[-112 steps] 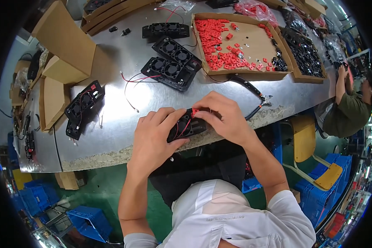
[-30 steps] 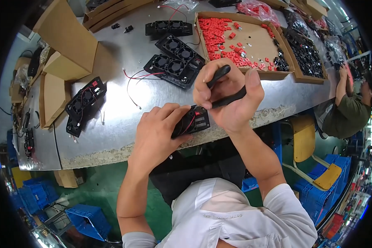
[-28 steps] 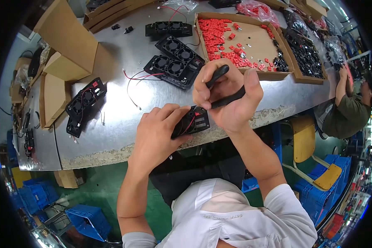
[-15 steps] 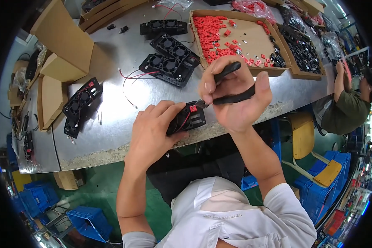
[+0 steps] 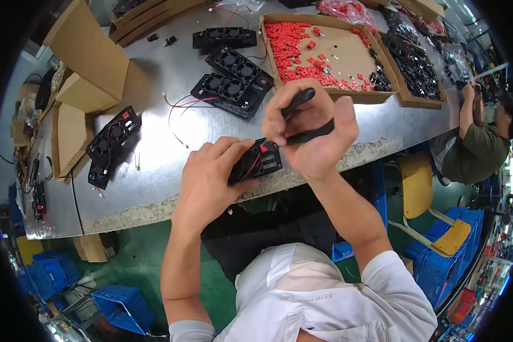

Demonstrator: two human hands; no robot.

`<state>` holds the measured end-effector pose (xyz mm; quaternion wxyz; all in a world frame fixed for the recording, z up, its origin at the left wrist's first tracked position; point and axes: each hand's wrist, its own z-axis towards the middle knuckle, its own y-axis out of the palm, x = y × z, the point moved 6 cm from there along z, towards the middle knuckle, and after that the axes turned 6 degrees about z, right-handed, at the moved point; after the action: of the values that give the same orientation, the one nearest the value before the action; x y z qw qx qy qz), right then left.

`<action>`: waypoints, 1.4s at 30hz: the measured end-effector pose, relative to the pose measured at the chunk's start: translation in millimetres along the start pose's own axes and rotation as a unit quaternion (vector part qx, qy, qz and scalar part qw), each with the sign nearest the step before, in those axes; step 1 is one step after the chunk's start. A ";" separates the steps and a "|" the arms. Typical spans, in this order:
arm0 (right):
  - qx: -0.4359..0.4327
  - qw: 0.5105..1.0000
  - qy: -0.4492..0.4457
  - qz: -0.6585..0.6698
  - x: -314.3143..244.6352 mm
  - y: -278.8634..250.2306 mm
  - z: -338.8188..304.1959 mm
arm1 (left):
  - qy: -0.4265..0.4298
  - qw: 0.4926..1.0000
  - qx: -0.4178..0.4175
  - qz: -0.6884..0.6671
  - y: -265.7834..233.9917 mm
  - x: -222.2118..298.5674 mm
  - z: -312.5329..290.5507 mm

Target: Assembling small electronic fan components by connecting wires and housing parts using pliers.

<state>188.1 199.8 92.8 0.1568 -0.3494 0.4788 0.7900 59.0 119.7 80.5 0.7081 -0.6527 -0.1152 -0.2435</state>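
Observation:
My left hand (image 5: 206,178) is wrapped round a black fan unit (image 5: 269,163) at the table's front edge, covering much of it. A red part (image 5: 264,147) sits at the unit's far end with a red wire beside it. Black-handled pliers (image 5: 312,133) are in my right hand (image 5: 319,153), their handles spread apart. The tips of the pliers are over the red part, mostly hidden by my fingers. Farther back on the table lie more black fan units (image 5: 232,87) with loose wires, and another fan unit (image 5: 114,138) is off to the left.
A cardboard tray (image 5: 347,96) of red parts stands at the back, beside a box of black parts (image 5: 413,71). An upright cardboard box (image 5: 91,54) is at the left. A co-worker (image 5: 479,145) works at the far right, near a yellow chair (image 5: 419,185). Blue crates (image 5: 122,308) sit below.
My right hand has moved left with the pliers, whose tips now cover the red part more. The left hand stays on the fan unit, nearly still.

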 end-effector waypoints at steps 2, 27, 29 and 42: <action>0.007 1.000 0.009 -0.011 -0.2 2.9 1.4 | 0.000 1.000 -0.003 0.000 0.1 -1.1 0.5; 0.038 0.996 -0.079 0.033 -7.6 -10.2 -18.9 | -0.011 1.000 0.000 -0.008 0.1 0.7 -1.8; 0.043 0.995 -0.082 0.035 -7.7 -10.5 -19.2 | -0.011 1.000 0.004 -0.007 -0.2 0.5 -2.1; 0.050 0.996 -0.078 0.012 -6.4 -7.2 -19.6 | -0.010 1.000 0.006 -0.013 -0.7 1.3 -1.5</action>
<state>204.7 186.9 86.8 0.2011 -0.2727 0.5086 0.7915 59.6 118.0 81.5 0.7078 -0.6489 -0.1322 -0.2459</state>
